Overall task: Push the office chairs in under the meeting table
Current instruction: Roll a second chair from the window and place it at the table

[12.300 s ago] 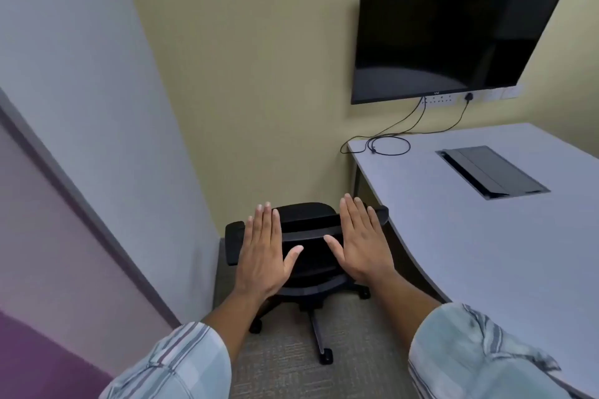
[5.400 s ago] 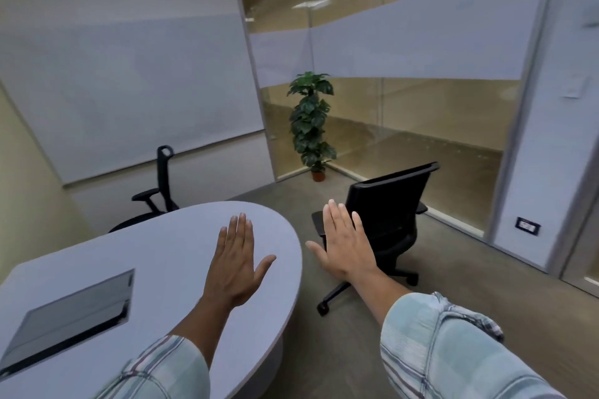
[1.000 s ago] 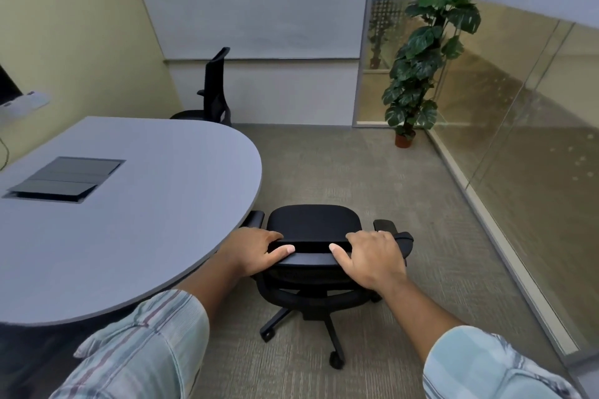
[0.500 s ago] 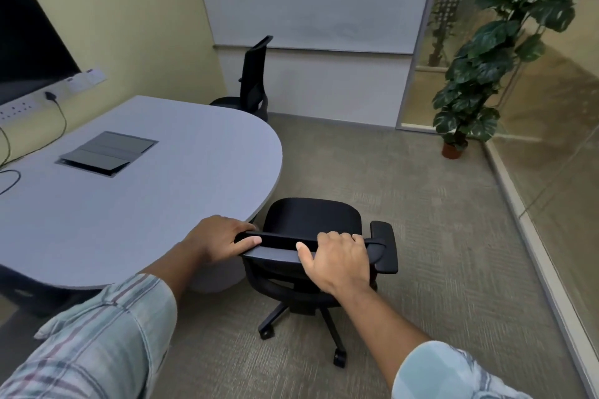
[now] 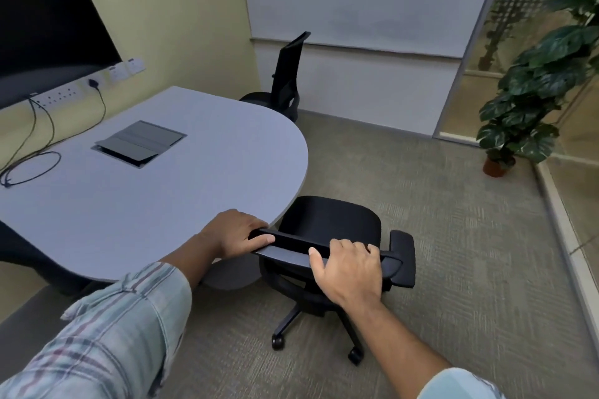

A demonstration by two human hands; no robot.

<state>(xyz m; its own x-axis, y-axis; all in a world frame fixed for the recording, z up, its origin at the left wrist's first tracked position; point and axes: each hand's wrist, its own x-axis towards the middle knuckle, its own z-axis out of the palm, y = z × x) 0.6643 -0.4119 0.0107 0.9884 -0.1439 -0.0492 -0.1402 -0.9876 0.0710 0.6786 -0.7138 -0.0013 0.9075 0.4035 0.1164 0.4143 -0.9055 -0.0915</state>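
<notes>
- The left hand (image 5: 234,233) is curled over the left end of the backrest top of the near office chair (image 5: 330,230), thumb laid along the rail's near face and fingers wrapped over the far side.
- The right hand (image 5: 348,269) is clamped on the same rail further to the right, fingers (image 5: 355,244) folded over the top edge and thumb pressed against the near face.
- This near office chair is black, with its seat at the rounded end of the grey surface (image 5: 155,191); the left front corner of the seat sits just under the surface's rim, while most of the seat lies clear of it.
- Its right armrest (image 5: 403,257) sticks out beyond the right hand, and its star base with castors (image 5: 278,341) rests on the carpet (image 5: 470,269).
- A second black office chair (image 5: 285,81) stands at the far side of the surface, its seat partly hidden behind the surface's edge and its tall back upright and turned side-on.
- Set into the surface is a grey cable hatch (image 5: 139,142), its lid tilted slightly open.
- A looped black cable (image 5: 32,168) lies on the surface near the yellow wall, running up to a socket strip (image 5: 61,94) below a dark wall screen (image 5: 45,16).
- A potted plant (image 5: 534,100) stands on the floor at the right, beside the glass partition.
- Both forearms wear rolled plaid sleeves (image 5: 107,334).
</notes>
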